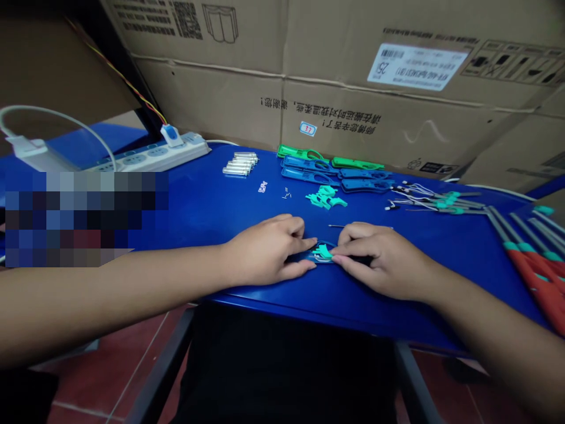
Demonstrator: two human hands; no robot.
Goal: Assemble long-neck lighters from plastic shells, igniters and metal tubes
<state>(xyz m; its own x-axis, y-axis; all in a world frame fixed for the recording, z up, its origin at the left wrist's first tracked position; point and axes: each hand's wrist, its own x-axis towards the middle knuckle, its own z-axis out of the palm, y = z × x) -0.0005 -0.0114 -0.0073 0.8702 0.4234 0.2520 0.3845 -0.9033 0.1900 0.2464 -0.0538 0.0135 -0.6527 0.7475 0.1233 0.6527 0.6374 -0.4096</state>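
A blue plastic casing lies on the table between my hands, mostly covered by fingers. My left hand grips its left end between thumb and index finger. A small teal plastic piece sits in the casing, with thin white wire beside it. My right hand pinches the teal piece at its right side with thumb and index finger. Just behind my right hand lies a thin metal rod, partly hidden. Beyond my hands is a small pile of teal plastic pieces.
Behind stand green casings and blue casings, silver cylinders and tiny metal bits. Wired metal tubes and orange-handled assemblies lie right. A power strip is at left; a cardboard box walls the back.
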